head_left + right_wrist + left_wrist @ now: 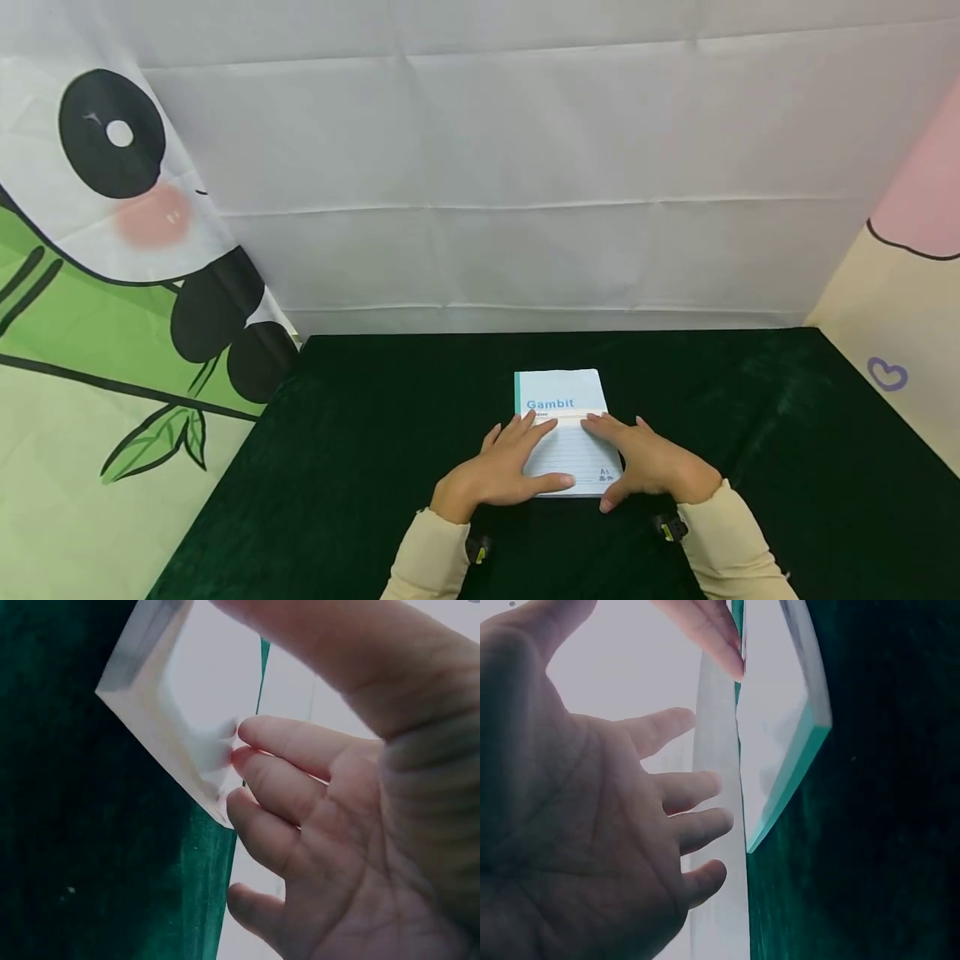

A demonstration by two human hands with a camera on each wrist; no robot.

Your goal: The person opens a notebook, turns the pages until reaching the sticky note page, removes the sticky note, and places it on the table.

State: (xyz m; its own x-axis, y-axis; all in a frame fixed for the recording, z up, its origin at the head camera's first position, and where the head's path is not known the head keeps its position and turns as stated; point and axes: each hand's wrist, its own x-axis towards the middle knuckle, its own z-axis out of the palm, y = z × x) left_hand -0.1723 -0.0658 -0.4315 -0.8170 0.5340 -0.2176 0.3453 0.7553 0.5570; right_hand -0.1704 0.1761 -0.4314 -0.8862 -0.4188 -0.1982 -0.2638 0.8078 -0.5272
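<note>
In the head view, the Gambit notebook (558, 386) lies flat on the dark green cloth (375, 425), which supports it. Left hand (501, 472) and right hand (651, 463) spread wide at opposite sides, apparently to steady it.

The left wrist view shows that palm's fingers loosely extended, pinching nothing.

In the right wrist view, fingertips meet the notebook, slightly bent, seemingly pressing rather than gripping.

Lightly creased cream sleeves (435, 552) end beside small black wrist devices (678, 527), each bearing a yellow-green patch (667, 532).
</note>
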